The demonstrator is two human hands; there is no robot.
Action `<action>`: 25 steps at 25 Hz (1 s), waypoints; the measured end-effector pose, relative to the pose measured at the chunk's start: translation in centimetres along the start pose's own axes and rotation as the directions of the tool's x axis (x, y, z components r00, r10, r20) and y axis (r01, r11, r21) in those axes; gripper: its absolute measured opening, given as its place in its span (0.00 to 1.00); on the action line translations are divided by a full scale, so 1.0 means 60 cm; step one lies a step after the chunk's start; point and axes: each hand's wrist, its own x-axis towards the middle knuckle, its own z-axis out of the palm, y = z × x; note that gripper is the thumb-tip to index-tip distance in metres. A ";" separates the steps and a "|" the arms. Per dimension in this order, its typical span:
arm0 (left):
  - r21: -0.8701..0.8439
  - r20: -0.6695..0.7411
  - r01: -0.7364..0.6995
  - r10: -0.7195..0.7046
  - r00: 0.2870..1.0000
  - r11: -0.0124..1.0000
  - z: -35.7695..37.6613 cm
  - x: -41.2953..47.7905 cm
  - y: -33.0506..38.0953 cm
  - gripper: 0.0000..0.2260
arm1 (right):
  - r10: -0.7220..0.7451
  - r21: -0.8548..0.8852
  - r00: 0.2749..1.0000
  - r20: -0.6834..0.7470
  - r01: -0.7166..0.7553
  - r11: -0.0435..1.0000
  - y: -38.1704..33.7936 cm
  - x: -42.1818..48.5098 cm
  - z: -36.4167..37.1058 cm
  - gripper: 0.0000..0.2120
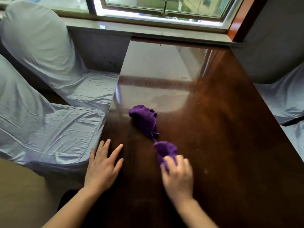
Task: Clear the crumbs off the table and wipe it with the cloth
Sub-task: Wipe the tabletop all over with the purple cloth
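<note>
A purple cloth [145,120] lies crumpled on the dark glossy wooden table [222,129], stretching from mid-table toward me. My right hand [178,176] grips its near end and looks motion-blurred. Flat on the table near the left edge rests my left hand [102,165], fingers spread, holding nothing. A small pale crumb or stain [183,78] sits farther up the table, and fine specks dot the right side.
Two chairs in pale blue-grey covers [49,125] stand close along the table's left edge. Another covered chair [286,99] is at the right. A window sill [148,30] and window lie beyond the table's far end.
</note>
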 end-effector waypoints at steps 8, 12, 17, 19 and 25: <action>0.009 -0.058 0.008 -0.007 0.998 1.000 0.017 -0.003 -0.007 0.28 | -0.158 0.098 0.984 0.078 0.150 0.984 -0.187 0.140 0.082 0.08; -0.043 -0.101 0.002 -0.007 0.995 0.999 0.021 0.001 -0.009 0.26 | -0.128 0.000 0.989 0.071 0.128 0.992 -0.215 0.215 0.122 0.08; -0.078 -0.123 -0.003 -0.006 0.992 0.997 0.020 0.000 -0.010 0.24 | -0.007 -0.062 1.000 0.012 0.008 0.998 -0.206 0.270 0.143 0.10; -0.094 -0.129 -0.001 -0.011 0.992 0.996 0.021 -0.001 -0.009 0.24 | 0.054 -0.068 0.998 -0.019 -0.055 0.996 -0.186 0.279 0.143 0.11; -0.119 -0.133 0.028 -0.044 0.990 0.992 0.019 0.000 -0.006 0.25 | 0.008 -0.057 0.999 -0.042 -0.011 0.998 -0.168 0.265 0.147 0.11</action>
